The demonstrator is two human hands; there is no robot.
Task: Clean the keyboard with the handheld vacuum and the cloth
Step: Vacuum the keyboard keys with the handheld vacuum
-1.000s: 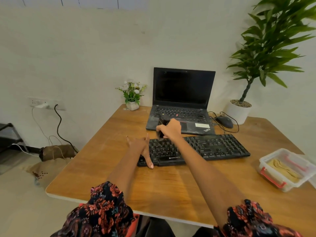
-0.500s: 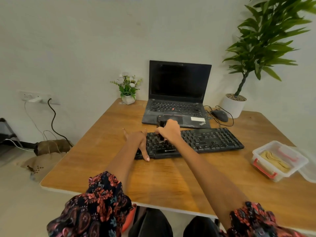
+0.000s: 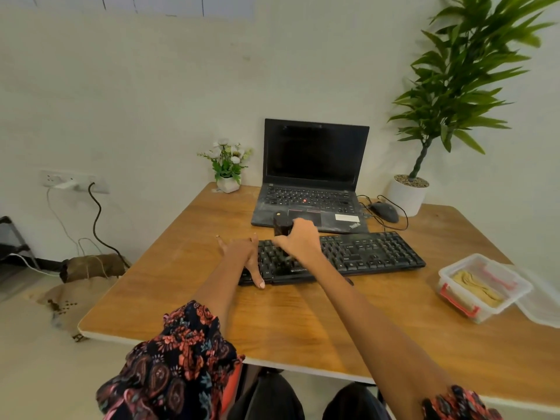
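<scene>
The black keyboard lies across the wooden table, just in front of the laptop. Both arms reach forward: the left hand rests on the keyboard's left end with fingers spread straight. The right hand curls its fingers around the small black handheld vacuum, held upright over the left keys.

The table looks like wood or a wood-look laminate, warm brown with visible grain and a soft sheen near its front, and a pale edge band. The keyboard is black matt plastic. The handheld vacuum is dark, seemingly plastic, too blurred to judge its finish. The laptop has a dull black shell, its palm rest greyed with dust, and a glossy dark screen. The mouse is smooth black plastic. The container is clear plastic with red clips. The plant pot is smooth matt white. The sleeve is printed cloth.
</scene>
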